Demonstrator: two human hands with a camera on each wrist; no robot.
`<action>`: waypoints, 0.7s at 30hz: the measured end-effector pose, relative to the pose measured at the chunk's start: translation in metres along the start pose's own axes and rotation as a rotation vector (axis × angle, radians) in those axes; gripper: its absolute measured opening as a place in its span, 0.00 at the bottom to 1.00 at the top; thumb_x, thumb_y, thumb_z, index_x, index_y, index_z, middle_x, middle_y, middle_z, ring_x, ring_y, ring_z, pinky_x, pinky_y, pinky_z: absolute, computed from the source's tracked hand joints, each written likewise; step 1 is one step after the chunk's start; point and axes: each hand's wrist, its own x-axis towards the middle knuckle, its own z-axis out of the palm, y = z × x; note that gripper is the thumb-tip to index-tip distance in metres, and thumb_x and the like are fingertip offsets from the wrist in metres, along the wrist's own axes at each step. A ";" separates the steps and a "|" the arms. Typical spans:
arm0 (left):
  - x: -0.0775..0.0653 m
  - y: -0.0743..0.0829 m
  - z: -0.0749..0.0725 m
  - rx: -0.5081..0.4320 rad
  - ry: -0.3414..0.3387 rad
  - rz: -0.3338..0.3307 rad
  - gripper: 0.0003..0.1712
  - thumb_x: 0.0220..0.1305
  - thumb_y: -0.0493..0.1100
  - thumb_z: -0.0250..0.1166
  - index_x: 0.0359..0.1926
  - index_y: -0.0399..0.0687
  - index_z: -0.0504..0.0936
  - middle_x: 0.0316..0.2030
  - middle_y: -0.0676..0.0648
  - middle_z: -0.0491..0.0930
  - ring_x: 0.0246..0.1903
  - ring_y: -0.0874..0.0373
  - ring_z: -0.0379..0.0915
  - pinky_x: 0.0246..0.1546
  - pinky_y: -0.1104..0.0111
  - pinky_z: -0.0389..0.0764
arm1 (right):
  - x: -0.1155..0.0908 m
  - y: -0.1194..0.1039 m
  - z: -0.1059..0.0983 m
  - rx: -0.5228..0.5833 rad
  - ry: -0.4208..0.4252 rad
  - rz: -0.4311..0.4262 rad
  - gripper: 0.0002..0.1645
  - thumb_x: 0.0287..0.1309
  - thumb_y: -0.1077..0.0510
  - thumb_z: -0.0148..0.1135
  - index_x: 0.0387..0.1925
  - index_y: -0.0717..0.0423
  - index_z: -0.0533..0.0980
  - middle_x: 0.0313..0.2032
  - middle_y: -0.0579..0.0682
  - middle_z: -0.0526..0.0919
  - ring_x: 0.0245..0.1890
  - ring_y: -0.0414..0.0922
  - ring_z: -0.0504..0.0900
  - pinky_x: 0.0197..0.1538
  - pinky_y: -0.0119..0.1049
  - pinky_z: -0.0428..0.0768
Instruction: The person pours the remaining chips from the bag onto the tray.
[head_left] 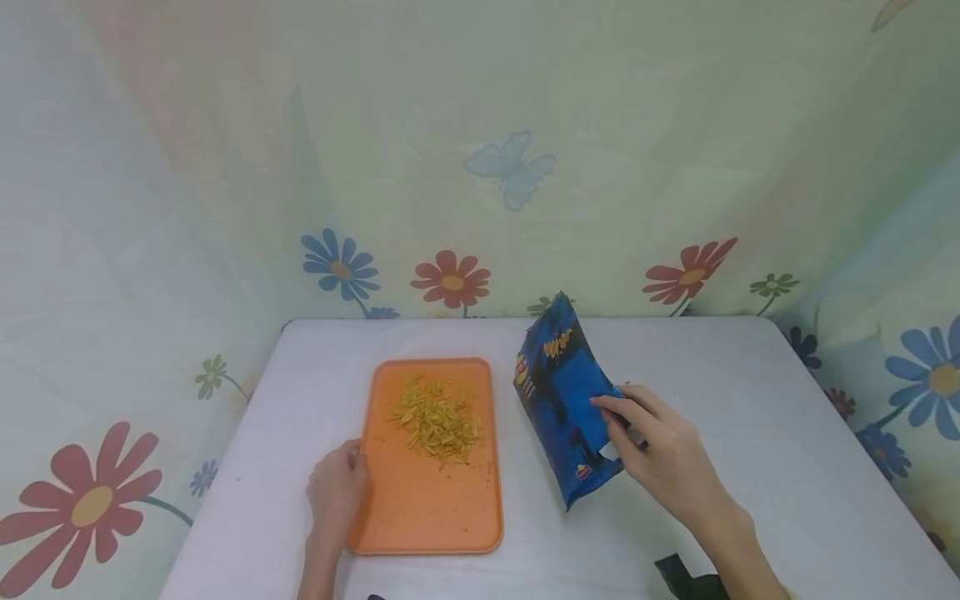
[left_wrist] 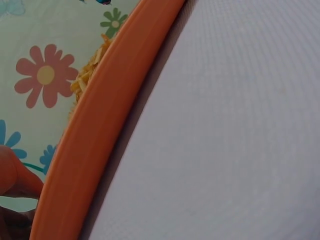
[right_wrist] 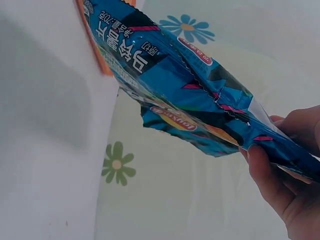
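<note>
A blue potato chip bag [head_left: 558,392] is held above the table by my right hand [head_left: 667,454]. The thumb and fingers pinch the bag's right side, and the bag [right_wrist: 190,95] looks flattened, with printed lettering facing the right wrist camera. To its left lies an orange tray [head_left: 427,521] with a heap of thin yellow chip pieces [head_left: 438,421] on its upper half. My left hand [head_left: 337,487] grips the tray's left rim with curled fingers. The left wrist view shows a finger [left_wrist: 17,175] against the tray's outer wall [left_wrist: 95,135].
The tray and hands are over a white-covered table [head_left: 750,400]. A dark scrap [head_left: 690,579] lies near the front edge beside the right forearm. A flowered cloth backdrop [head_left: 585,208] stands behind and along both sides. Small crumbs are scattered on the tray.
</note>
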 end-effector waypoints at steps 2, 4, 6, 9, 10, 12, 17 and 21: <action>0.000 0.000 0.000 0.002 -0.003 -0.006 0.19 0.68 0.42 0.56 0.56 0.40 0.79 0.32 0.42 0.84 0.20 0.59 0.71 0.20 0.69 0.68 | -0.002 0.003 -0.001 -0.008 0.017 0.006 0.15 0.68 0.54 0.54 0.42 0.60 0.82 0.40 0.53 0.82 0.25 0.39 0.79 0.28 0.18 0.72; 0.000 -0.001 0.001 0.005 0.001 -0.004 0.19 0.68 0.42 0.56 0.56 0.40 0.79 0.33 0.41 0.85 0.21 0.59 0.72 0.21 0.69 0.70 | -0.005 0.005 -0.003 -0.024 0.025 0.018 0.16 0.68 0.53 0.55 0.41 0.60 0.83 0.40 0.53 0.82 0.25 0.39 0.79 0.28 0.17 0.73; 0.000 -0.001 0.000 0.010 0.011 0.006 0.19 0.68 0.42 0.56 0.56 0.39 0.79 0.35 0.40 0.85 0.23 0.58 0.74 0.21 0.69 0.71 | -0.007 0.007 -0.005 -0.047 0.024 0.033 0.11 0.64 0.57 0.60 0.41 0.60 0.83 0.39 0.53 0.82 0.26 0.39 0.79 0.29 0.17 0.73; -0.002 -0.001 0.000 0.008 0.017 0.012 0.19 0.68 0.41 0.56 0.56 0.39 0.79 0.35 0.40 0.85 0.22 0.58 0.73 0.21 0.69 0.70 | -0.012 0.011 -0.010 -0.076 0.012 0.060 0.14 0.50 0.69 0.67 0.41 0.60 0.83 0.38 0.52 0.82 0.27 0.38 0.78 0.29 0.17 0.73; -0.002 -0.001 0.000 0.005 0.016 0.012 0.19 0.68 0.41 0.56 0.56 0.39 0.79 0.35 0.40 0.85 0.21 0.59 0.72 0.20 0.69 0.69 | -0.014 0.013 -0.011 -0.088 0.011 0.065 0.17 0.46 0.72 0.66 0.41 0.60 0.83 0.38 0.52 0.81 0.27 0.37 0.77 0.29 0.17 0.73; -0.002 -0.001 0.000 -0.002 0.011 0.009 0.19 0.68 0.41 0.56 0.57 0.38 0.79 0.35 0.39 0.85 0.19 0.59 0.71 0.19 0.69 0.69 | -0.018 0.016 -0.013 -0.105 0.031 0.062 0.11 0.53 0.66 0.64 0.40 0.61 0.83 0.38 0.52 0.82 0.26 0.37 0.77 0.28 0.17 0.73; -0.002 -0.002 0.000 -0.002 0.024 0.020 0.19 0.67 0.41 0.56 0.56 0.38 0.79 0.35 0.39 0.85 0.20 0.59 0.71 0.19 0.69 0.68 | -0.029 0.025 -0.020 -0.156 0.077 0.073 0.21 0.68 0.51 0.50 0.40 0.61 0.84 0.36 0.53 0.82 0.25 0.38 0.76 0.26 0.18 0.71; -0.001 -0.001 0.001 -0.001 0.027 0.024 0.19 0.67 0.40 0.57 0.56 0.40 0.80 0.26 0.44 0.81 0.17 0.60 0.66 0.17 0.70 0.65 | -0.038 0.032 -0.029 -0.205 0.064 0.102 0.12 0.58 0.61 0.59 0.40 0.61 0.84 0.36 0.54 0.82 0.26 0.41 0.77 0.26 0.18 0.72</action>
